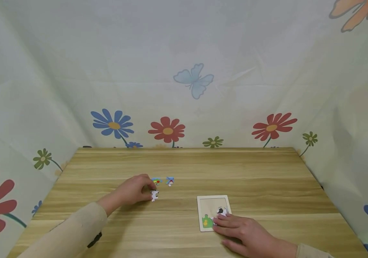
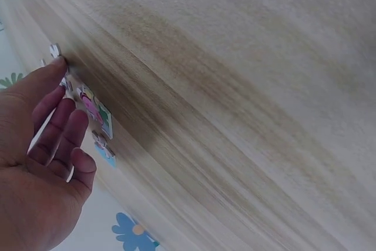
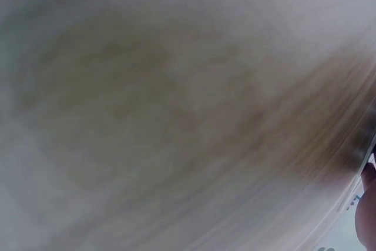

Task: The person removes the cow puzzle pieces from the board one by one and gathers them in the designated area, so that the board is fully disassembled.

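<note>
Right hand (image 1: 247,232) fingers extended, I touch the tray (image 1: 212,196); my left hand (image 1: 136,190) pinches 1 white piece (image 1: 154,195). Head view alone shows the inset green piece (image 1: 207,221).

A white jigsaw piece (image 1: 154,195) is pinched — pale tray (image 1: 209,206) part-filled.

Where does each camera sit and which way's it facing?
Head: worn on the head, facing forward and down at the table; left hand, right hand, sleeves show.
Left wrist: worn there, facing across the table; palm and fingers show.
Right wrist: worn there, facing the table, blurred; part of the hand shows.
Head and left wrist share the left hand and puzzle pieces.
</note>
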